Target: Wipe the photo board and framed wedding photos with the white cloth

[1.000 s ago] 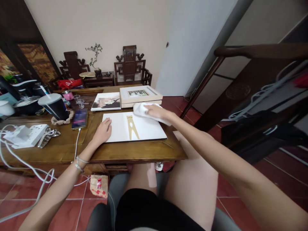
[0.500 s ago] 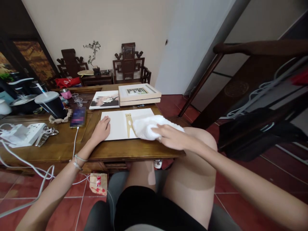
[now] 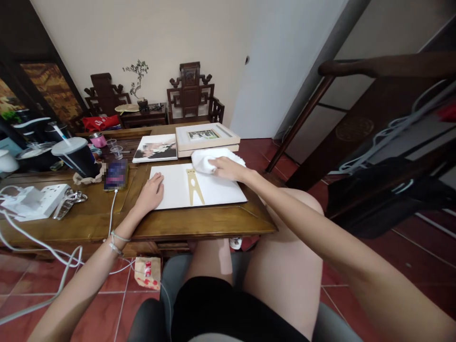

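Note:
A flat white board [image 3: 217,190] with a tan wooden stand piece [image 3: 194,186] on it lies on the wooden table [image 3: 199,222] in front of me. My left hand [image 3: 151,192] rests palm-down on the board's left edge, fingers spread. My right hand [image 3: 226,167] presses a crumpled white cloth [image 3: 204,159] onto the board's far right part, its fingers flat on the cloth.
Two stacked light picture frames [image 3: 206,137] and a photo print [image 3: 156,148] lie behind the board. A phone [image 3: 116,174] on a cable, a black lidded cup [image 3: 76,157], a white power strip [image 3: 37,199] and keys [image 3: 67,202] sit at the left. A dark stair rail [image 3: 374,71] rises at right.
My right hand swept the cloth from the board's far edge down to its near right corner, then back up to the far side. My left hand stayed put.

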Action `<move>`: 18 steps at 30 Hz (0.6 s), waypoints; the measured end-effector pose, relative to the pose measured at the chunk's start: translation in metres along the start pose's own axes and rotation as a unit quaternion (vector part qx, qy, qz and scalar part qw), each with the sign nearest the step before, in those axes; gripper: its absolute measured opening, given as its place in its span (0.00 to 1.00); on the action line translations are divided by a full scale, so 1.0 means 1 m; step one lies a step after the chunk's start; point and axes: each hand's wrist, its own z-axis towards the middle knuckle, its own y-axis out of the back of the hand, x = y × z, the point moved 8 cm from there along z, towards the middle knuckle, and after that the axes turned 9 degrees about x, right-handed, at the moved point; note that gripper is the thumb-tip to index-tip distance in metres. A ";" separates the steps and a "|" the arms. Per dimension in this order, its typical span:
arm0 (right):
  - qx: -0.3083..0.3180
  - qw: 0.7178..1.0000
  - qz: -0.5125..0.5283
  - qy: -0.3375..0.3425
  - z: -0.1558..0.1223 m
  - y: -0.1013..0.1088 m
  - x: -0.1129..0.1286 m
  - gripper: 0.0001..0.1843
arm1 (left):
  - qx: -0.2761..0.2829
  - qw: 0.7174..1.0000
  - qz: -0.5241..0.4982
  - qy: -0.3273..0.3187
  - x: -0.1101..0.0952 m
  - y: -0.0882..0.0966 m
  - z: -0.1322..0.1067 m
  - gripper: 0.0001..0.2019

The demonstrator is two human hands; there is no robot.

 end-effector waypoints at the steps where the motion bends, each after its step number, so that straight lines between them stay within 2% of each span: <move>1: 0.005 1.000 -0.006 0.006 -0.010 -0.007 0.005 0.11 | 0.001 1.000 0.002 0.002 0.000 -0.001 0.000 0.22; 6: 0.019 0.995 -0.036 0.092 -0.080 -0.029 0.047 0.11 | -0.001 1.000 0.005 -0.005 -0.001 -0.001 0.001 0.22; 9: 0.044 0.995 -0.007 0.095 -0.120 -0.025 0.058 0.14 | 0.002 1.000 0.008 -0.005 -0.002 -0.001 0.001 0.22; 11: 0.064 0.995 0.021 0.071 -0.134 -0.013 0.056 0.15 | 0.005 1.000 0.009 -0.003 -0.002 -0.002 0.001 0.22; 14: 0.091 0.993 0.062 0.049 -0.128 0.009 0.053 0.15 | 0.010 1.000 0.009 -0.001 -0.001 -0.003 0.001 0.22; 18: 0.087 0.993 0.081 0.017 -0.078 0.027 0.046 0.15 | 0.014 1.000 0.006 0.001 0.000 -0.004 0.002 0.22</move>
